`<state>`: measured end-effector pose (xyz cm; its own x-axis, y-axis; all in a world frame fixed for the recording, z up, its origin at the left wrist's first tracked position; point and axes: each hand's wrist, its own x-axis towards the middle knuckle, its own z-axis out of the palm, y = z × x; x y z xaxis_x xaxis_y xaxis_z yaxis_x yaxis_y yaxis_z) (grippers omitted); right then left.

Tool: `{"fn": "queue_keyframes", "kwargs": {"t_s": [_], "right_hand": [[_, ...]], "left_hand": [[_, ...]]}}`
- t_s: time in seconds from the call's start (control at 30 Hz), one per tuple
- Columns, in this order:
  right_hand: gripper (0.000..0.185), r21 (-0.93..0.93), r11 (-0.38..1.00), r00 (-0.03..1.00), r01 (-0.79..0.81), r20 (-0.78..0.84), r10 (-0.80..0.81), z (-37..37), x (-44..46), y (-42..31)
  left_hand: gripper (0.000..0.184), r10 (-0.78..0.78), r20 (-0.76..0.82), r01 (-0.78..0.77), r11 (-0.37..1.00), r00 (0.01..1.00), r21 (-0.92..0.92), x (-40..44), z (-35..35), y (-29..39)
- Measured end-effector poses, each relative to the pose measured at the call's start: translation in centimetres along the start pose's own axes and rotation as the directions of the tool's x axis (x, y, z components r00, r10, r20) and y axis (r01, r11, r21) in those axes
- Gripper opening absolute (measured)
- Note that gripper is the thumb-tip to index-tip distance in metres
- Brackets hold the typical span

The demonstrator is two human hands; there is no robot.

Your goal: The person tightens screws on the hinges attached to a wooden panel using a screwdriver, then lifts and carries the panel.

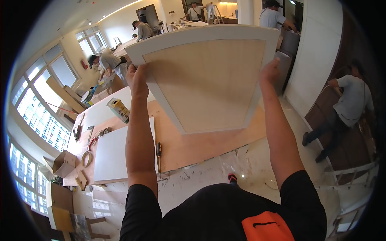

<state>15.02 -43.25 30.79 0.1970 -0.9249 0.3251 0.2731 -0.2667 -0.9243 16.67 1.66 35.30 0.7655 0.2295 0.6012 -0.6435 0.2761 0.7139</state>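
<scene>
Held up in front of me is a framed wooden panel (209, 80), with a pale white border and a light wood-coloured middle. My left hand (137, 78) grips its left edge near the upper corner. On the opposite side, my right hand (270, 73) is closed round the right edge. The panel is tilted, its lower edge over the wooden work table (185, 150); whether that edge touches the table I cannot tell. Left of it on the table lie a white board (112, 150) and a screwdriver (159, 154) with a dark handle. A yellow can (119, 109) stands behind the board.
On the table's left are a tape roll (87, 159), a hammer (91, 134) and a cardboard box (64, 164). Several people work around the room, one person (350, 98) at the right by brown panels. A ladder (354, 174) is at the lower right.
</scene>
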Motion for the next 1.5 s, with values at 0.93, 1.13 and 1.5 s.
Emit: {"fn": "queue_keyframes", "kwargs": {"t_s": [0.93, 1.13, 1.5], "right_hand": [[0.069, 0.062, 0.997, 0.997, -0.051, 0.056, 0.048, -2.0, -3.0, 1.3], [0.06, 0.276, 0.96, 0.995, -0.057, 0.096, 0.032, -1.0, -3.3, 9.8], [0.06, 0.063, 0.946, 0.908, -0.318, 0.307, 0.285, -2.5, -6.0, 20.2]], "left_hand": [[0.059, 0.051, -0.2, -0.028, 0.993, 0.978, 0.118, -4.5, -1.6, -8.4], [0.059, 0.036, -0.229, -0.002, 0.989, 0.973, 0.145, -3.7, -2.3, -9.7], [0.068, 0.034, -0.288, 0.034, 0.973, 0.957, 0.229, -1.6, -1.2, -11.6]]}}
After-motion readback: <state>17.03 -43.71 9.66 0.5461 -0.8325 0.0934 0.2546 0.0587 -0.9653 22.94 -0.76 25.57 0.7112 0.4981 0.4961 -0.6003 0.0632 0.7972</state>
